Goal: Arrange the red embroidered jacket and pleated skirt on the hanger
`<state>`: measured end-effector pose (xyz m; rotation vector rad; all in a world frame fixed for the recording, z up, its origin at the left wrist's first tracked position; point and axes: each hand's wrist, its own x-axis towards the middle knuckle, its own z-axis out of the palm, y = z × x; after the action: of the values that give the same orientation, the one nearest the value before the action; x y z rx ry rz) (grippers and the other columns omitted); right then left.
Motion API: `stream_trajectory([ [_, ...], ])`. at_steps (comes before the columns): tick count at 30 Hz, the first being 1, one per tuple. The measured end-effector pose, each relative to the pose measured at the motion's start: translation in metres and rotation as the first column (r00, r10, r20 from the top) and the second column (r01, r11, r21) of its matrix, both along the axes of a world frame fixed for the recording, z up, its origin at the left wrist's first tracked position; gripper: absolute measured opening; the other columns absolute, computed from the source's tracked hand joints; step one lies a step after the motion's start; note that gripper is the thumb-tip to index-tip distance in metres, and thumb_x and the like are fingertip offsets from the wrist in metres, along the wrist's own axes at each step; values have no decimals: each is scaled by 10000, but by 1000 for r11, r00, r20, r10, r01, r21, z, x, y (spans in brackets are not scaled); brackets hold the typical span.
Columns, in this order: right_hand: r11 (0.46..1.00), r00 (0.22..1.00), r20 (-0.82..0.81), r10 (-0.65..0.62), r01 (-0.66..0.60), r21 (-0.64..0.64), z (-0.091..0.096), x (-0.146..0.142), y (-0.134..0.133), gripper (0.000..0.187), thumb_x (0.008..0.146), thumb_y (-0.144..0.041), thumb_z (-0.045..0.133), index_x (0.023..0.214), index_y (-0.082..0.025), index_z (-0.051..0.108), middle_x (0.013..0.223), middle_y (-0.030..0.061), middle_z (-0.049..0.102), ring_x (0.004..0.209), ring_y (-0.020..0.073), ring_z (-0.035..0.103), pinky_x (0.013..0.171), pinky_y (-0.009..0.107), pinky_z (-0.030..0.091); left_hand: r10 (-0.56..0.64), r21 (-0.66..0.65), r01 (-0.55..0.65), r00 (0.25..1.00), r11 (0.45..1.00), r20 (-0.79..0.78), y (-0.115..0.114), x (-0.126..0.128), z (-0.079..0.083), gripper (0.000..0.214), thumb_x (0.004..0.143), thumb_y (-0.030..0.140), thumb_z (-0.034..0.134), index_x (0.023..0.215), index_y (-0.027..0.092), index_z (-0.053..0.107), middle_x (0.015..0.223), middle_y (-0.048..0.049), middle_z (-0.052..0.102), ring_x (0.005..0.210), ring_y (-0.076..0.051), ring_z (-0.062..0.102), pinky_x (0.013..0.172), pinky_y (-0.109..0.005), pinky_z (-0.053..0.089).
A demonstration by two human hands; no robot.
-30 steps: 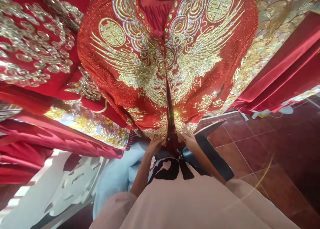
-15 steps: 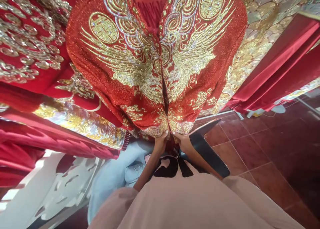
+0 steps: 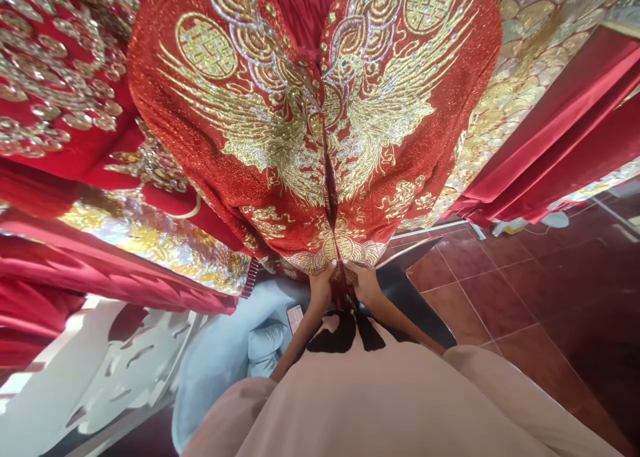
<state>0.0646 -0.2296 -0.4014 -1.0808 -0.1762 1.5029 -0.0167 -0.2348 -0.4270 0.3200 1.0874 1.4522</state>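
Holding the bottom edge of a red jacket [image 3: 320, 130], the person pinches one front half in each hand. In the head view, the left hand [image 3: 320, 287] has its fingers [image 3: 330, 265] closed on the hem of one half. The right hand [image 3: 365, 285] has its fingers [image 3: 350, 268] closed on the hem of the other half. The two hands sit side by side, almost touching, so the two halves meet along the dark slit that runs up from between them. It looks like the hands pull the hem down and together to keep the front flat and lined up.

Above the fingers the jacket spreads wide, with gold bird wings and round gold signs sewn on. It hangs up high, so it falls toward the hands. To the left of the fingers are more red clothes [image 3: 60, 77] with silver and gold beads. Below and left of the fingers lies a pale blue cloth [image 3: 225, 350]. To the right of the fingers is a dark board [image 3: 415, 304] over the red floor tiles [image 3: 500, 290]. Under the hands is the person's light pink top [image 3: 380, 404].
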Motion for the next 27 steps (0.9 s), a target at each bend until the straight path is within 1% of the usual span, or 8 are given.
stream_trajectory([
  [5, 988, 989, -94, 112, -121, -91, -2, 1, 7, 273, 478, -192, 811, 662, -159, 613, 605, -7, 666, 685, 184, 664, 639, 280, 542, -1, 72, 8, 996, 997, -88, -2, 6, -11, 530, 592, 353, 808, 1051, 150, 637, 1073, -92, 684, 1017, -241, 635, 979, -410, 459],
  [9, 977, 984, -88, 155, -166, -134, -9, 5, 10, 212, 601, -229, 760, 733, -175, 603, 614, -26, 654, 666, 151, 640, 592, 240, 514, -56, 45, 65, 983, 997, -176, 1, 3, -24, 493, 639, 371, 767, 1058, 150, 635, 1087, -110, 675, 1050, -255, 626, 971, -419, 461],
  [12, 942, 982, -54, 180, -188, -277, -17, 10, 1, 184, 647, -207, 728, 718, -177, 562, 590, -37, 619, 542, 91, 560, 510, 189, 461, -67, 15, 75, 952, 997, -297, 7, -3, -30, 427, 650, 354, 747, 1011, 152, 643, 1079, -108, 675, 1057, -256, 617, 984, -409, 442],
  [15, 889, 961, -51, 273, -272, -368, -21, 11, -11, 204, 631, -183, 727, 634, -153, 525, 511, -35, 543, 415, 46, 421, 410, 161, 348, -58, 9, 66, 931, 998, -360, 13, -9, -33, 325, 656, 311, 739, 936, 166, 655, 1060, -98, 677, 1053, -251, 606, 1009, -390, 407],
  [17, 886, 949, -16, 314, -299, -355, -20, 9, -13, 196, 614, -202, 732, 645, -143, 548, 513, -37, 527, 397, 35, 375, 385, 157, 283, -63, 10, 73, 919, 997, -389, 17, -12, -33, 260, 665, 298, 730, 882, 176, 655, 1020, -91, 680, 1018, -250, 610, 990, -386, 412],
  [21, 941, 947, 171, 274, -227, -251, -10, -1, -1, 237, 594, -279, 742, 732, -150, 598, 564, -58, 537, 410, 32, 373, 387, 167, 253, -89, 18, 108, 896, 994, -435, 21, -15, -34, 209, 654, 344, 720, 737, 182, 618, 843, -76, 675, 879, -243, 622, 895, -402, 455],
  [24, 965, 924, 306, 229, -174, -195, -4, -9, 10, 240, 575, -294, 748, 645, -149, 570, 520, -66, 508, 399, 35, 357, 387, 185, 240, -107, 32, 138, 878, 990, -466, 22, -15, -33, 264, 640, 411, 704, 663, 181, 577, 745, -63, 652, 818, -233, 617, 852, -400, 472],
  [27, 974, 893, 399, 207, -149, -172, -2, -12, 15, 191, 607, -252, 713, 594, -158, 547, 474, -72, 483, 401, 39, 357, 405, 190, 240, -113, 39, 152, 863, 988, -492, 22, -15, -33, 278, 651, 434, 685, 665, 181, 570, 724, -67, 642, 818, -235, 614, 846, -401, 469],
])
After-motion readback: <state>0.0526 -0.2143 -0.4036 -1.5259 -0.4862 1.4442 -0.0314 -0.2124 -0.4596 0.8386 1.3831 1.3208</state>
